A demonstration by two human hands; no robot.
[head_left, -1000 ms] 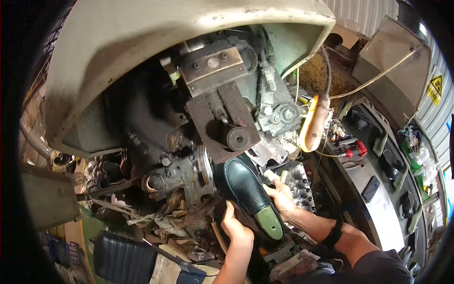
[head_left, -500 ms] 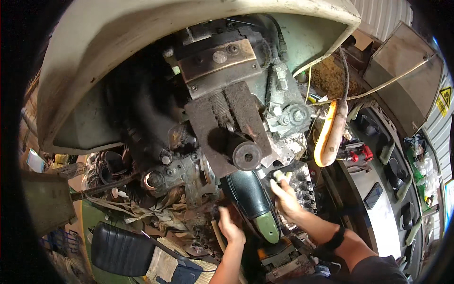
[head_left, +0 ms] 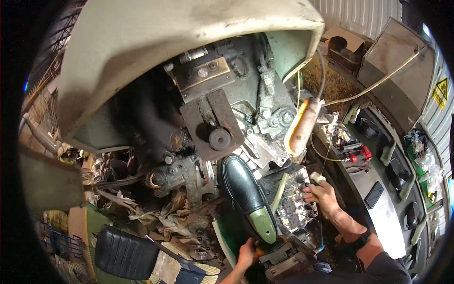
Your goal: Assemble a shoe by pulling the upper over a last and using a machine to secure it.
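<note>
A black leather shoe (head_left: 242, 189) sits on a green shoe last (head_left: 263, 225), its toe pointing away from me, below the machine's round dark knob (head_left: 220, 138). My left hand (head_left: 247, 254) is low, next to the metal block (head_left: 286, 260) under the heel end; its fingertips are partly hidden there. My right hand (head_left: 323, 196) is to the right of the shoe, over a grimy metal part (head_left: 298, 201) with pale residue. Its fingers are bent, with a small pale object (head_left: 317, 177) at them, too small to name. Neither hand touches the shoe's upper.
A glowing work lamp (head_left: 302, 128) hangs at the right on a cable. Above arches the machine's big pale hood (head_left: 189, 23). A curved bench with a phone (head_left: 374, 195) and a red tool (head_left: 362, 154) stands right, beside a conveyor of lasts. A black chair (head_left: 126, 252) is lower left.
Both hands have moved off the shoe's sides: the left down toward the heel end, the right out to the right. My view has shifted, and more of the shoe's toe shows.
</note>
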